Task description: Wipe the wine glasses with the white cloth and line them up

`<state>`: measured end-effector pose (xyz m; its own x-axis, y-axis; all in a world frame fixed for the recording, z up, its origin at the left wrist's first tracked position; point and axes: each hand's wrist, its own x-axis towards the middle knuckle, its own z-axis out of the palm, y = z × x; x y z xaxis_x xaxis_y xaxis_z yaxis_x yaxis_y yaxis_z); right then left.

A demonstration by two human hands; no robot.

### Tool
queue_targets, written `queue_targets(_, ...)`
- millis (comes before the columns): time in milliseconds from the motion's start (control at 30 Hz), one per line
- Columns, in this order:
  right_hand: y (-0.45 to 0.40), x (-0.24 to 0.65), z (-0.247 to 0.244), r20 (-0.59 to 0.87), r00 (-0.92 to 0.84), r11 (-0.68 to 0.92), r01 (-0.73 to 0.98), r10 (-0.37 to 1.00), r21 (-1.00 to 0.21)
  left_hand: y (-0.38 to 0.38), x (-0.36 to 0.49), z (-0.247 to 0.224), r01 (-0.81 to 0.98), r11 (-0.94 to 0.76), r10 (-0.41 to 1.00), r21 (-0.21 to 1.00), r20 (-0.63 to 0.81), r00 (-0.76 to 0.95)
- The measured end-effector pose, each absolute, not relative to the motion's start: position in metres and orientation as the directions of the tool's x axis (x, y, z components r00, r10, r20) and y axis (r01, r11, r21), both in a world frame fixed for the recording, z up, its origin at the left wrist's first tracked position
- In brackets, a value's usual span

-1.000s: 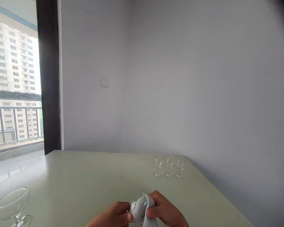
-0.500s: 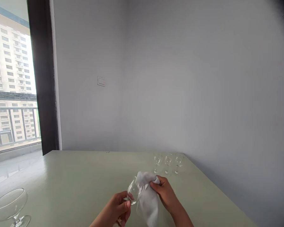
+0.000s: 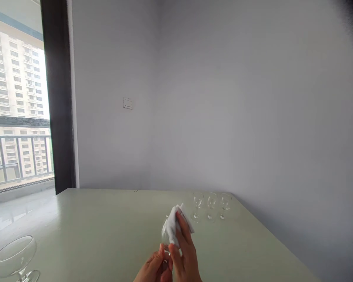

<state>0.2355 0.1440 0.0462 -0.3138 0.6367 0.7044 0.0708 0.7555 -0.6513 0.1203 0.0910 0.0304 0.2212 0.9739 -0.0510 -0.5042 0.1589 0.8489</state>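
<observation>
My left hand (image 3: 155, 266) is closed around the lower part of a small stemmed glass (image 3: 164, 232), held above the table near its front. Against the right side of the bowl, my right hand (image 3: 184, 250) presses a folded white cloth (image 3: 172, 225), its fingers wrapped over it. The cloth covers much of the glass, and the stem is mostly hidden by my fingers. Both hands are close together, nearly touching.
Three clear stemmed glasses (image 3: 211, 201) stand upright in a row near the far right corner of the pale green table (image 3: 106, 227). A larger stemmed glass (image 3: 16, 254) stands at the front left. Grey walls meet behind the table.
My right hand has moved left and turned, bringing the cloth round the glass bowl; before, the cloth hung down beside it. My left hand has shifted slightly right, still holding the glass.
</observation>
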Motion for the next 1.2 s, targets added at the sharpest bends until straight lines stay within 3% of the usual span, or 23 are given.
queue_targets(67, 0.147, 0.235, 0.053, 0.470, -0.228, 0.438, -0.179, 0.852, -0.881, 0.092, 0.121, 0.028, -0.500, 0.165, 0.956, 0.850, -0.012, 0.295)
queue_targets(100, 0.148, 0.234, 0.056, 0.314, -0.259, 0.235, -0.293, 0.914, -0.927, 0.094, 0.122, 0.025, -0.478, 0.164, 0.947, 0.863, -0.003, 0.320)
queue_targets(200, 0.147, 0.223, 0.058, -0.016, -0.438, -0.235, -0.451, 0.899, -0.861, 0.098, 0.124, 0.017, -0.403, 0.156, 0.930, 0.902, 0.002, 0.367)
queue_targets(267, 0.144, 0.214, 0.052, -0.074, -0.484, -0.322, -0.452, 0.872, -0.832, 0.100, 0.126, 0.013, -0.464, 0.157, 0.939, 0.872, 0.015, 0.345)
queue_targets(400, 0.139, 0.210, 0.038, -0.073, -0.385, -0.215, -0.341, 0.920, -0.915, 0.103, 0.125, 0.014, -0.584, 0.090, 0.986, 0.806, 0.009, 0.165)
queue_targets(500, 0.142, 0.221, 0.034, 0.220, -0.209, 0.196, -0.130, 0.953, -0.972, 0.106, 0.120, 0.016, -0.551, 0.001, 0.996, 0.835, -0.047, -0.071)
queue_targets(600, 0.146, 0.233, 0.034, 0.557, -0.135, 0.573, 0.185, 0.819, -0.798, 0.107, 0.112, 0.014, -0.365, -0.059, 0.969, 0.929, -0.035, -0.246)
queue_targets(700, 0.143, 0.230, 0.031, 0.724, -0.271, 0.758, 0.403, 0.634, -0.513, 0.107, 0.107, 0.010, -0.161, -0.044, 0.960, 0.986, -0.003, -0.281)
queue_targets(767, 0.137, 0.220, 0.026, 0.734, -0.372, 0.789, 0.497, 0.569, -0.360, 0.104, 0.105, 0.011, -0.147, -0.015, 0.942, 0.989, -0.036, -0.333)
queue_targets(867, 0.129, 0.206, 0.020, 0.686, -0.500, 0.820, 0.509, 0.529, -0.261, 0.097, 0.102, 0.022, -0.224, -0.067, 0.922, 0.972, -0.026, -0.387)
queue_targets(900, 0.129, 0.205, 0.021, 0.641, -0.555, 0.836, 0.468, 0.529, -0.286, 0.095, 0.100, 0.026, -0.241, -0.094, 0.924, 0.966, -0.006, -0.383)
queue_targets(967, 0.130, 0.210, 0.027, 0.505, -0.635, 0.804, 0.370, 0.584, -0.465, 0.092, 0.096, 0.035, -0.228, -0.116, 0.907, 0.967, 0.010, -0.421)
queue_targets(1067, 0.136, 0.225, 0.038, 0.336, -0.537, 0.556, 0.322, 0.774, -0.766, 0.095, 0.089, 0.042, -0.252, -0.152, 0.873, 0.956, 0.011, -0.487)
queue_targets(1133, 0.140, 0.231, 0.040, 0.409, -0.458, 0.575, 0.316, 0.789, -0.755, 0.098, 0.086, 0.041, -0.417, -0.164, 0.895, 0.894, -0.043, -0.443)
queue_targets(1200, 0.141, 0.229, 0.035, 0.578, -0.533, 0.775, 0.290, 0.618, -0.561, 0.101, 0.085, 0.036, -0.571, -0.123, 0.925, 0.812, -0.115, -0.363)
